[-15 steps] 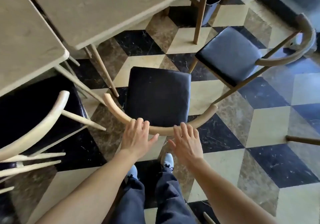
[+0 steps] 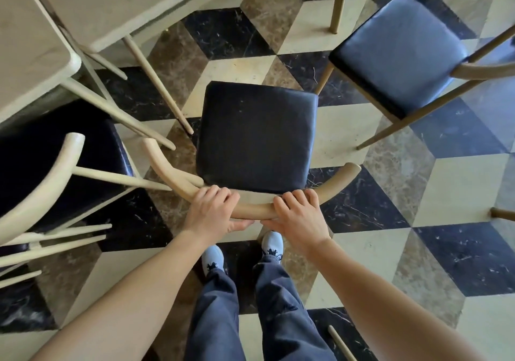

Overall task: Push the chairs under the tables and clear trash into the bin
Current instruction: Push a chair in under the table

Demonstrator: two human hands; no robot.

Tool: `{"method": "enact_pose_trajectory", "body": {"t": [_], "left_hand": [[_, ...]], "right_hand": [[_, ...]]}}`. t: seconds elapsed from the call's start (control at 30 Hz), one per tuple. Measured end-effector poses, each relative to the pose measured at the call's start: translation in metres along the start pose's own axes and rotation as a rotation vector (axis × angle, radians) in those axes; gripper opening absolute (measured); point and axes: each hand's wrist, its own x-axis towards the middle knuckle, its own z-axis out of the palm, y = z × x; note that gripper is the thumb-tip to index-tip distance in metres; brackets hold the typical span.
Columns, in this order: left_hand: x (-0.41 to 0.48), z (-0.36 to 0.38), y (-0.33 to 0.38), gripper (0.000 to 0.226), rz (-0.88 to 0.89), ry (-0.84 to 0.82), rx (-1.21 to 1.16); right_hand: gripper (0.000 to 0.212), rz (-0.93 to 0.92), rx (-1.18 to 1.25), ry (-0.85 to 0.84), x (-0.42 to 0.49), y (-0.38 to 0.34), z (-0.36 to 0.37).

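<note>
A chair with a black padded seat [image 2: 255, 137] and a curved pale wooden backrest [image 2: 252, 210] stands on the floor right in front of me, pulled out from the table [image 2: 117, 1]. My left hand [image 2: 213, 213] grips the backrest left of its middle, fingers curled over the top. My right hand [image 2: 299, 215] grips the same rail just right of the middle, thumb under it. The two hands lie close together.
A second light table [image 2: 30, 54] sits at the left with a black-seated chair [image 2: 41, 171] partly under it. Another black-seated chair [image 2: 398, 51] stands at the upper right, away from the table. Chequered marble floor [image 2: 376, 249] spreads to the right. My feet are just behind the chair.
Both hands were flat and open just short of the backrest; now they have closed round it. I have stepped closer, so the chair looks larger.
</note>
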Motion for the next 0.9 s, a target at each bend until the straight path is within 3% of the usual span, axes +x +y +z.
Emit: {"method": "enact_pose_trajectory", "body": {"t": [0.27, 0.5, 0.9], "left_hand": [[0.006, 0.002, -0.036, 0.072, 0.131, 0.035, 0.037], [0.010, 0.006, -0.033, 0.073, 0.133, 0.042, 0.035], [0.039, 0.012, -0.010, 0.074, 0.100, 0.109, -0.015]], "right_hand": [[0.068, -0.010, 0.038, 0.060, 0.004, 0.009, -0.002], [0.080, 0.059, 0.008, 0.029, 0.018, 0.022, -0.010], [0.086, -0.006, -0.013, -0.040, 0.033, 0.068, -0.016]]}}
